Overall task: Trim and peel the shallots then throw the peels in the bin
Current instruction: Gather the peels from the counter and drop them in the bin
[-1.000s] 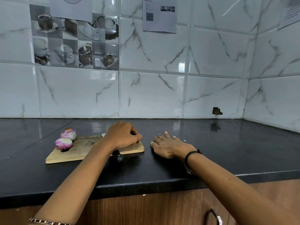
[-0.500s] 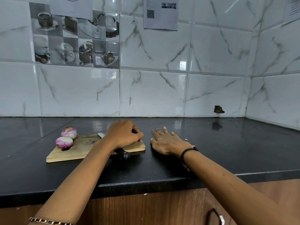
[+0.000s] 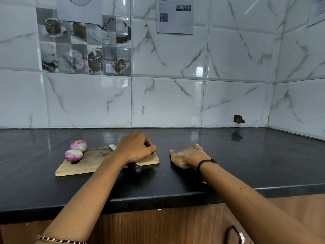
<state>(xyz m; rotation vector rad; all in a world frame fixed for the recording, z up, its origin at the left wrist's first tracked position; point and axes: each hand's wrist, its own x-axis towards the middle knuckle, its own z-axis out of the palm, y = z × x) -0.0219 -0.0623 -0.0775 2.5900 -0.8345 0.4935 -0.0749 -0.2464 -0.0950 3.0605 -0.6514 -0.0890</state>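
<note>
Wood: the cutting board [image 3: 98, 164] lies on the black counter [image 3: 246, 155], and we take it as our reference.

Shallots: two, both peeled, pink and white. The far shallot [image 3: 78, 144] sits at the board's back-left corner; we cannot tell whether it rests on the wood or on the counter. The near shallot [image 3: 73, 155] sits just in front of it, on the board's left end beside the handle slot.

Knife [image 3: 135, 168]: lies slanted across the board. The blade tip shows behind the left wrist, and the black handle overhangs the board's front edge.

Left hand [image 3: 136, 147]: rests knuckles-up on the board's right end, over the knife, with its fingers curled down to the wood. We cannot tell whether they pinch anything.

Right hand [image 3: 188, 156]: lies flat, palm down, on the counter just right of the board, apart from it. Its fingers are straight and hold nothing. A black wristband [image 3: 204, 163] circles that wrist.
</note>
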